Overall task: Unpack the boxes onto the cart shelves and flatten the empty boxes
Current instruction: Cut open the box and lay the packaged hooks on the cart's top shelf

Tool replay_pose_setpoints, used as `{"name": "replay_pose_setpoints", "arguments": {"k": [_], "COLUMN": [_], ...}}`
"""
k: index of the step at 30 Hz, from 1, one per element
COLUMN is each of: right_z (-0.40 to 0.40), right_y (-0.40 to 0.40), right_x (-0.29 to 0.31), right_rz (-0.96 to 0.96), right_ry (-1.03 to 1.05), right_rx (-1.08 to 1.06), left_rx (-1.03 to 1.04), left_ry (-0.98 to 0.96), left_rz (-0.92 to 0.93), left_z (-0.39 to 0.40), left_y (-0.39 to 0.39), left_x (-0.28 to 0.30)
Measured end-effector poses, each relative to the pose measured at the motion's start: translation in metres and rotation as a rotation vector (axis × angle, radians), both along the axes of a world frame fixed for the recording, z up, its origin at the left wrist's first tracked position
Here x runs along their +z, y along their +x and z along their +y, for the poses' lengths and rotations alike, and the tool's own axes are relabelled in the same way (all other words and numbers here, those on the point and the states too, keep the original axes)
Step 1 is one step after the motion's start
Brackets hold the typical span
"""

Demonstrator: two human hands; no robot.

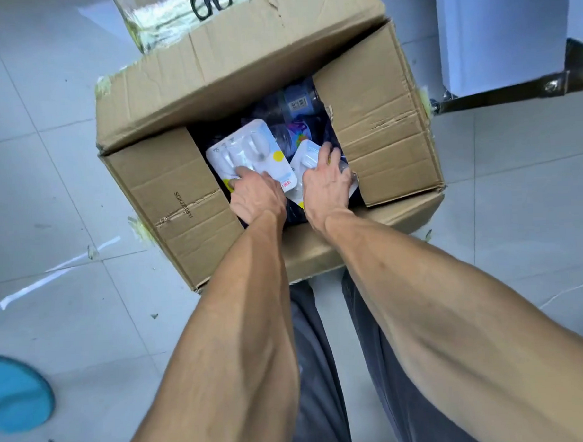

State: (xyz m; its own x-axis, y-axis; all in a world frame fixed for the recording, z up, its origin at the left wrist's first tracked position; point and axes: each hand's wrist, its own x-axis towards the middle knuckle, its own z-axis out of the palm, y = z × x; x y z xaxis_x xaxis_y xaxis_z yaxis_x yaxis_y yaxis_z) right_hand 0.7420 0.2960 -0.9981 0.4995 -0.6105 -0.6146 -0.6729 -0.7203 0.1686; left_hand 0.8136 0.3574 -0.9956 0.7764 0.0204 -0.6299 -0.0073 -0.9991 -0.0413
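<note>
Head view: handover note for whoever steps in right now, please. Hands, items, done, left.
Left hand: fingers on the larger white blister pack inside the open cardboard box, grip underneath hidden.
Right hand: fingers curled over the smaller white blister pack.
Done: box flaps open. More packaged goods remain inside.
Left: lift packs out, shelve them, empty the box, flatten it. Scissors lie on the far box.

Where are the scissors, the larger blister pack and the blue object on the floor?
scissors (211,3), head view, on the black handle loops.
larger blister pack (247,149), head view, on its clear plastic front.
blue object (17,395), head view, on its rounded top.
</note>
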Motion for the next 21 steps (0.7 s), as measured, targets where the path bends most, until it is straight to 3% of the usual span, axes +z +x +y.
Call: {"name": "replay_pose_setpoints", "arguments": {"k": [6, 13, 18, 21], "right_z": [-0.002, -0.009, -0.008, -0.013], "right_y": [-0.006, -0.001, 0.007, 0.005], "right_x": [0.004, 0.027, 0.085, 0.154], "right_rz": [-0.098, -0.141, -0.192, -0.241], "right_ry": [0.008, 0.118, 0.191, 0.178], "right_rx": [-0.026, -0.207, -0.387, -0.547], "left_rx": [0.002, 0.003, -0.004, -0.018], "left_ry": [-0.013, 0.013, -0.013, -0.058], "left_rz": [0.027, 0.028, 0.036, 0.051], "left_z": [0.006, 0.012, 0.003, -0.004], "left_y": [-0.006, -0.001, 0.017, 0.027], "left_x": [0.004, 0.035, 0.107, 0.188]}}
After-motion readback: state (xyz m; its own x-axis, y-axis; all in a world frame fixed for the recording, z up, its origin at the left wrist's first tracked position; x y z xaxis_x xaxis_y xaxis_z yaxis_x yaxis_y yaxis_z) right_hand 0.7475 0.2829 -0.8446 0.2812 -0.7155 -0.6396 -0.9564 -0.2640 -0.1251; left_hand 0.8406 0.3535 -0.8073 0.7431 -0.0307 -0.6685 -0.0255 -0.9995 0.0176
